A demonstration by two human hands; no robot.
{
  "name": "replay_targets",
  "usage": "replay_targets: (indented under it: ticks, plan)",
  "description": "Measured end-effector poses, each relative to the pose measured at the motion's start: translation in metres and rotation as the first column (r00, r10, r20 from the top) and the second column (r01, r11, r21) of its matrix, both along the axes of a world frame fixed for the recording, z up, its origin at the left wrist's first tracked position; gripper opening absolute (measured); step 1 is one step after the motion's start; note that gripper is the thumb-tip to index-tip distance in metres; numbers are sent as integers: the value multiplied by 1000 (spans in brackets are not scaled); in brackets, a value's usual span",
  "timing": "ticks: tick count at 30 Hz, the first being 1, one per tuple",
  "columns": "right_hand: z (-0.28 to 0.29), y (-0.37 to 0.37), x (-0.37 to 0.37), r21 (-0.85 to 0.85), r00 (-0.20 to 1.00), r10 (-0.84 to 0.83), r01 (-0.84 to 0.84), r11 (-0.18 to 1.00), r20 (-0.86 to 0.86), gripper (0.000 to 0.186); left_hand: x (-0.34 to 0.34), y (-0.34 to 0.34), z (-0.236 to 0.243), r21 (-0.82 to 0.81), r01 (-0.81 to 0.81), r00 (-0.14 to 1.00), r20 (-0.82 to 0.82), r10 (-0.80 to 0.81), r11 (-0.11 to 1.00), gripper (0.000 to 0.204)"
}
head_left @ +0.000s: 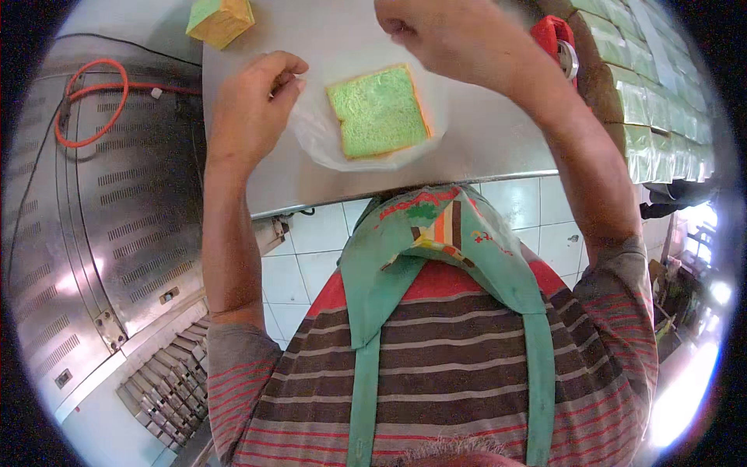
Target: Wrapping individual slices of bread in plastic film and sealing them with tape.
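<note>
A green bread slice with a golden crust (379, 111) lies flat on a clear plastic sheet or bag (315, 140) on the steel table (272, 187). My left hand (258, 105) hovers just left of the slice, fingers loosely curled and apart, with nothing visible in them. My right hand (443, 39) is above and right of the slice at the top of the view, fingers closed; what they hold, if anything, is hidden. A green-and-golden bread block (220, 23) sits at the back left.
A red tape dispenser (554, 35) and stacked wrapped green packs (654, 101) line the right. At left are steel oven doors (132, 233), an orange hose (124, 97) and a rack of metal pans (167, 389). A tiled floor (303, 280) shows below the table.
</note>
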State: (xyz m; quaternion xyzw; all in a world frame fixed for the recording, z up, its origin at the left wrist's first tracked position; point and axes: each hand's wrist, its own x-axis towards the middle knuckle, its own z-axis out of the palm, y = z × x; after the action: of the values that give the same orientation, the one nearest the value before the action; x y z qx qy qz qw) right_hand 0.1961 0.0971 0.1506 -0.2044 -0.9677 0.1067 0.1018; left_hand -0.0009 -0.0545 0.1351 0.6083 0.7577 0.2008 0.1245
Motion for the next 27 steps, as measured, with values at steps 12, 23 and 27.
replay_targets:
  ticks: [12,23,27]
  plan:
    - [0,-29,52,-129,933,350,-338,932,85,16,22,-34,25,-199,547,772,-256,-581,813,21]
    - [-32,-51,98,-525,828,-195,-135,840,-525,29,80,-33,36,33,312,949,-69,-309,950,25]
    - [-106,-85,99,-589,781,-314,-84,804,-539,49,101,-6,12,-49,449,893,3,-450,892,15]
